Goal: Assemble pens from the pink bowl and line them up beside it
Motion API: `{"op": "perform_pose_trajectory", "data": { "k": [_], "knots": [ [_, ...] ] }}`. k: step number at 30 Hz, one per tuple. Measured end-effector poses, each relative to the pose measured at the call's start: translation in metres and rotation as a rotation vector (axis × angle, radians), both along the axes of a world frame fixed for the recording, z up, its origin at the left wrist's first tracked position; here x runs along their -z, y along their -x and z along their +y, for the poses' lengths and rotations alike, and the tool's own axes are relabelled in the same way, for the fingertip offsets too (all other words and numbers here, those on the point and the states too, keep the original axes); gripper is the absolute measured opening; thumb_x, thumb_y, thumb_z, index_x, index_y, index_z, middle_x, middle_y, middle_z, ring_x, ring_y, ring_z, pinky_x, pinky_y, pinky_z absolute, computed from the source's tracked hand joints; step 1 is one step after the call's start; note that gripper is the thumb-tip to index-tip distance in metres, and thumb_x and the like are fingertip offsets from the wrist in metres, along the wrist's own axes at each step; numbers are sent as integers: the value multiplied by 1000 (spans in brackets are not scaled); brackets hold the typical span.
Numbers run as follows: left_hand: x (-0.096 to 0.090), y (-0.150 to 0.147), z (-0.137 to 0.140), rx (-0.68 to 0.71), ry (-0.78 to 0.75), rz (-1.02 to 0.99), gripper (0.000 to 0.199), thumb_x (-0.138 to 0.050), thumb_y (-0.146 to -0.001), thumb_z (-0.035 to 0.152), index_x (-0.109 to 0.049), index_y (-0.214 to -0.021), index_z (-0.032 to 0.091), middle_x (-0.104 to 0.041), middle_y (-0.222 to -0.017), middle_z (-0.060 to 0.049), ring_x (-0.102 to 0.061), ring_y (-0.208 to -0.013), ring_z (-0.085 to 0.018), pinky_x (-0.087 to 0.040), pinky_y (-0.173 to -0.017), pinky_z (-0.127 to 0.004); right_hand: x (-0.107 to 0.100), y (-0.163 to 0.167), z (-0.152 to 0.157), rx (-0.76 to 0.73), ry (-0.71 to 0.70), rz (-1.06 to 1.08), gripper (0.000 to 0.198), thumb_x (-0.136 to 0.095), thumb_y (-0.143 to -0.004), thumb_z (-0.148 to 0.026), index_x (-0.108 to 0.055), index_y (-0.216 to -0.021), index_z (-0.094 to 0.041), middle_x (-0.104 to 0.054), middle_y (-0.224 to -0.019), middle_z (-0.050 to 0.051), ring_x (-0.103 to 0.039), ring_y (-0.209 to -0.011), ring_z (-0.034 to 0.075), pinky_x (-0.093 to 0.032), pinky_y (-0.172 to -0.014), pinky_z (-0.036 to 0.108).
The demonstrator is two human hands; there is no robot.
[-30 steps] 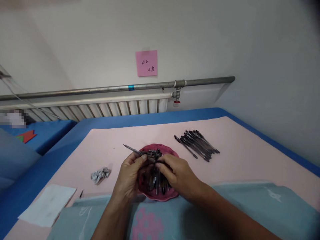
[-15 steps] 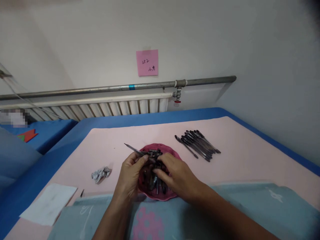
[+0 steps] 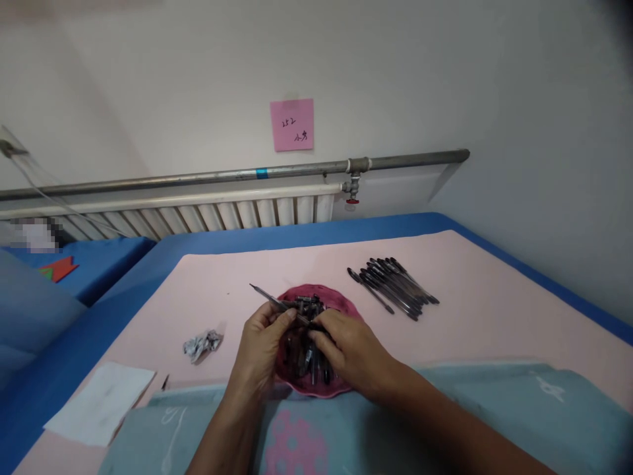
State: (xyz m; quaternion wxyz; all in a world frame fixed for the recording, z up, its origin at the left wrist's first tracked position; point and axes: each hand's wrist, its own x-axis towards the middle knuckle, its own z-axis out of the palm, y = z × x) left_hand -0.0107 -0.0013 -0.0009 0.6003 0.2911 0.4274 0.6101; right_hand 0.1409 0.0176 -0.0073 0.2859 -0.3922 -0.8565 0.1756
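Note:
My left hand point(image 3: 264, 336) pinches a slim pen point(image 3: 270, 298) by its barrel, its pointed tip aimed up and to the left. At the pen's lower end, the thumb and fingers of my right hand point(image 3: 349, 343) close together on it; a small dark part there is mostly hidden by the fingertips. Both hands are over a pink-red round basket point(image 3: 324, 390) with a wavy rim. Inside lie several dark and clear pen parts point(image 3: 314, 363), partly covered by my hands.
Several black-capped pens point(image 3: 395, 287) lie side by side at the right. Crumpled paper point(image 3: 202, 344), a white sheet point(image 3: 101, 402) and a small dark pointed piece point(image 3: 165, 381) lie at the left. A blue-grey cloth point(image 3: 494, 396) covers the near edge; a radiator point(image 3: 267, 211) stands behind.
My right fingers have shifted slightly and now pinch closer around the pen's lower end. The left hand keeps its hold, and the whole view has moved a little.

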Motion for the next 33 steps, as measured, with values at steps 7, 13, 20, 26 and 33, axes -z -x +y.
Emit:
{"op": "perform_pose_trajectory", "data": {
  "k": [7,13,20,26,33],
  "knots": [
    [-2,2,0,28,3,30,16,-70,-65,22,-63,-77,14,-66,-68,0,-59,-61,-11,-46,-62,-23,-2,3,0,-29,188,119,15,-48,-82,-20,-49,-67,-20,-57,-65,-1,-52,-60,13,-39,-54,26],
    [-6,3,0,-16,16,108,16,-65,-69,24,-62,-83,16,-64,-67,2,-58,-59,-10,-44,-58,-20,-20,-15,15,53,250,239,13,-48,-83,-25,-60,-83,-19,-64,-78,1,-57,-71,14,-43,-65,26],
    [-12,3,-3,-1,71,95,8,-60,-68,21,-55,-73,16,-44,-51,8,-36,-40,-3,-25,-38,-14,-18,-36,34,177,116,45,12,-49,-78,-15,-61,-78,-17,-63,-75,2,-56,-69,13,-40,-64,25],
    [-17,3,-5,-65,93,122,26,-62,-70,40,-52,-72,16,-45,-53,7,-31,-37,-1,-18,-35,-14,-8,-41,38,137,24,-87,13,-47,-78,-12,-60,-77,-17,-59,-73,2,-53,-69,13,-38,-62,24],
    [-14,3,-5,-27,94,136,24,-61,-71,39,-52,-69,17,-43,-50,7,-30,-36,-2,-17,-33,-15,-3,-44,44,150,-155,-192,17,-46,-80,-11,-62,-79,-16,-60,-85,7,-52,-82,18,-39,-74,30]
  ]
}}
